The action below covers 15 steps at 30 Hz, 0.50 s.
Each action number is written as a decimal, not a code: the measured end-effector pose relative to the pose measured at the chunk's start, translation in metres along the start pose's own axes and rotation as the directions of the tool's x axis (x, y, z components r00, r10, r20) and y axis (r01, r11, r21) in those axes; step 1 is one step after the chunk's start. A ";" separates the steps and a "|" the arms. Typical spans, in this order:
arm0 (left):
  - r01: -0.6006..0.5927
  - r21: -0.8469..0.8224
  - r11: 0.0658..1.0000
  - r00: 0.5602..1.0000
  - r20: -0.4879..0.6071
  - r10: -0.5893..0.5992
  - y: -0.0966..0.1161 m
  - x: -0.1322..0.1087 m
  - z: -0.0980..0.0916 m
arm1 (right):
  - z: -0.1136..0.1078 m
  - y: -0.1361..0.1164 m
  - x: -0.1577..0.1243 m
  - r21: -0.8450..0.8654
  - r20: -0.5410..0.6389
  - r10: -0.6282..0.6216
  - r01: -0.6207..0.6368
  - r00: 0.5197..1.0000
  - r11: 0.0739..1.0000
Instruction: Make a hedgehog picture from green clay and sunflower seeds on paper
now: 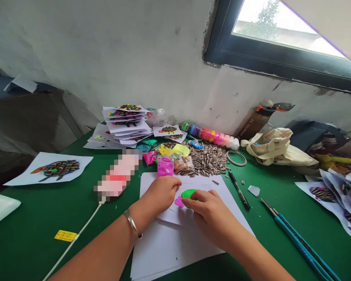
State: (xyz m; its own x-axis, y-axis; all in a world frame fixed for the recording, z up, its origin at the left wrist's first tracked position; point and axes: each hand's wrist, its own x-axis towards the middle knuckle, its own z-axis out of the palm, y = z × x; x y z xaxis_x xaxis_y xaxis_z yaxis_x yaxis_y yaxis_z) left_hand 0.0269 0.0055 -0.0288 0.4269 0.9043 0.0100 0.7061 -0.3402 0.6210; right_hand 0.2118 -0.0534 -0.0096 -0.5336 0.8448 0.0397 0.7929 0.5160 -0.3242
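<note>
Green clay (188,194) beneath the right grip (209,214), fingers together on it; left grip (162,194) curled beside.

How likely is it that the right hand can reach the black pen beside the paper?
Probably yes: only paper and green tabletop lie between the right hand and the black pen.

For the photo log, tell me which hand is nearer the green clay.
Right hand: its fingers rest on the green clay. Left hand: just left of it, seemingly not touching.
</note>
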 end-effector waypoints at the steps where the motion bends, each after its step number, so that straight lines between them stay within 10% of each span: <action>1: 0.001 -0.001 1.000 1.000 0.001 -0.001 0.000 0.000 0.000 | -0.001 0.000 0.000 0.016 -0.003 0.015 -0.015 1.000 1.000; 15: -0.010 -0.008 1.000 1.000 -0.005 0.010 0.000 -0.001 0.000 | 0.003 -0.002 0.000 -0.071 0.030 -0.010 0.012 1.000 0.997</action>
State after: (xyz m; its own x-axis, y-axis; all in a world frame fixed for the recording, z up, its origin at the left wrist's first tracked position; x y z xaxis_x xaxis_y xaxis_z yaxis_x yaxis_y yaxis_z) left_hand 0.0268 0.0049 -0.0292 0.4313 0.9020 0.0199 0.6975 -0.3474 0.6268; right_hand 0.2093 -0.0550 -0.0118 -0.5500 0.8351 0.0146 0.8054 0.5349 -0.2555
